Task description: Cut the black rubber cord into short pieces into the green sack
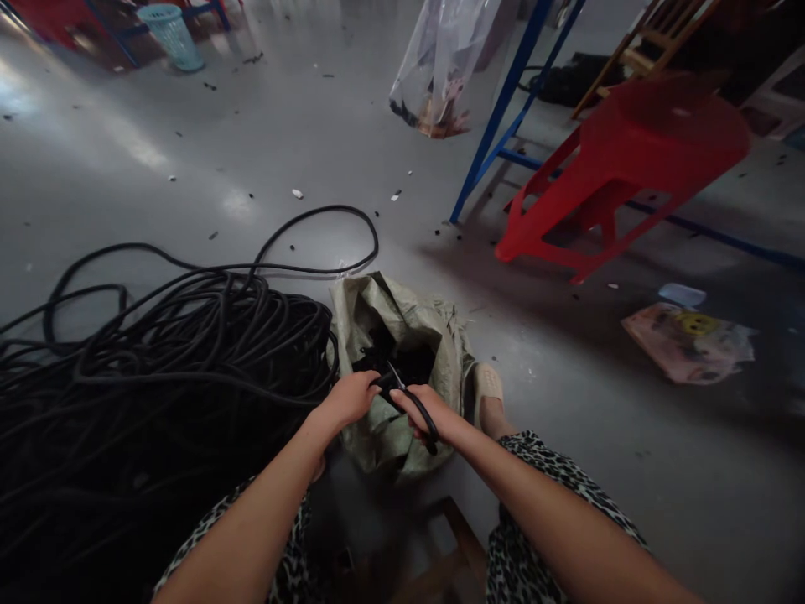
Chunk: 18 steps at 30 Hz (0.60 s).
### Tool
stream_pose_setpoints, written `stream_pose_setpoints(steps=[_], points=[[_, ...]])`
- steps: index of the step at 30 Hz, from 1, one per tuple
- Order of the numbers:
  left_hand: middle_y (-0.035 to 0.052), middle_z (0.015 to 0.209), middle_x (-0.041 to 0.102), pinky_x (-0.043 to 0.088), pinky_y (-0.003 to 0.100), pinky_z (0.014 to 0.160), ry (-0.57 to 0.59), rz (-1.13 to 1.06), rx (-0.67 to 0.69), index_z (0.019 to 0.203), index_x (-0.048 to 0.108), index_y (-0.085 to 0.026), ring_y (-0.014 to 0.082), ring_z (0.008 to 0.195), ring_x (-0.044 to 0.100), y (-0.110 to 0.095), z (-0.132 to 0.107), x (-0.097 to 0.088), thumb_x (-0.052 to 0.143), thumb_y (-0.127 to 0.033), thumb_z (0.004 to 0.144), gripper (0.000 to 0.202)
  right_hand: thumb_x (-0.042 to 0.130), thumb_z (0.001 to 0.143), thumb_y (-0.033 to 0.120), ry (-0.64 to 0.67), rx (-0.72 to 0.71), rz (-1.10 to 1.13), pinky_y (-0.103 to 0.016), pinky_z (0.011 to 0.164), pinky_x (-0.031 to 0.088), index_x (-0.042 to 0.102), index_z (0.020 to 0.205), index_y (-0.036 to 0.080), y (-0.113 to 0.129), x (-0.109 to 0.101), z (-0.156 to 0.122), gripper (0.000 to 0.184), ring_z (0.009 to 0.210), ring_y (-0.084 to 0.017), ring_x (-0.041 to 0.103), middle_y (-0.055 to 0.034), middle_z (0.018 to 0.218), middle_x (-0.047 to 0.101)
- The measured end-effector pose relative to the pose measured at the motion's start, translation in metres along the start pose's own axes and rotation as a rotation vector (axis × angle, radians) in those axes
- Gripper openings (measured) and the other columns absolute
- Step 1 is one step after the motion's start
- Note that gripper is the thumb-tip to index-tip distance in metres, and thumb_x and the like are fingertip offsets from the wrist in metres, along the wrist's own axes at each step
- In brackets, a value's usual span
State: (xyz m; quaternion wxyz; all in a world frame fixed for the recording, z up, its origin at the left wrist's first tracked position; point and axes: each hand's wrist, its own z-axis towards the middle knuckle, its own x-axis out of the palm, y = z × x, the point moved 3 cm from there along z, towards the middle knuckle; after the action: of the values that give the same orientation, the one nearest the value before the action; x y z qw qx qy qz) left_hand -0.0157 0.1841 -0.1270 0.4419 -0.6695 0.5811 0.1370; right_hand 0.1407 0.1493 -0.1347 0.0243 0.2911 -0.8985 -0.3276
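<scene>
My left hand (355,396) is closed on a short black length of rubber cord (383,382), held over the mouth of a greenish woven sack (445,323). Closed around black-handled scissors (423,413), my right hand (435,411) is just to the right of it. The scissors' blades point up and left, close to the cord; whether they touch it I cannot tell. Dark cut-looking pieces (412,362) lie inside the sack. To the left, a big tangled heap of black cord (214,327) spreads over the floor, with one loop reaching out behind the sack.
A red plastic stool (629,168) lies tilted by a blue metal frame (496,138) at the right. Farther off are a clear plastic bag (440,67) and a light-blue basket (173,38). A printed plastic packet (688,340) and small scraps lie on the grey floor.
</scene>
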Motion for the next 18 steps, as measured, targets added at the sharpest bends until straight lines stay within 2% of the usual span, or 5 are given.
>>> stream_pose_setpoints(steps=[11,18], points=[[0.012,0.11,0.069,0.048,0.034,0.084,0.082,0.147,-0.099,0.113,0.063,-0.021,0.0252,0.103,0.064,0.001,-0.002,0.0,0.044,-0.027,0.089,0.032,0.05,0.09,0.038,0.003,-0.015,-0.116,-0.016,0.034,0.035,0.05,0.068,0.015,-0.005,0.003,0.004,0.032,0.031,-0.009,0.047,0.0043,0.045,0.045],[0.0132,0.114,0.068,0.047,0.034,0.088,0.044,0.135,-0.118,0.115,0.062,-0.018,0.0251,0.106,0.063,0.006,-0.002,-0.002,0.044,-0.024,0.089,0.032,0.055,0.085,0.05,-0.021,0.002,-0.145,-0.017,0.035,0.036,0.051,0.064,0.016,-0.018,0.005,0.013,0.041,0.032,-0.008,0.046,0.0041,0.042,0.044]])
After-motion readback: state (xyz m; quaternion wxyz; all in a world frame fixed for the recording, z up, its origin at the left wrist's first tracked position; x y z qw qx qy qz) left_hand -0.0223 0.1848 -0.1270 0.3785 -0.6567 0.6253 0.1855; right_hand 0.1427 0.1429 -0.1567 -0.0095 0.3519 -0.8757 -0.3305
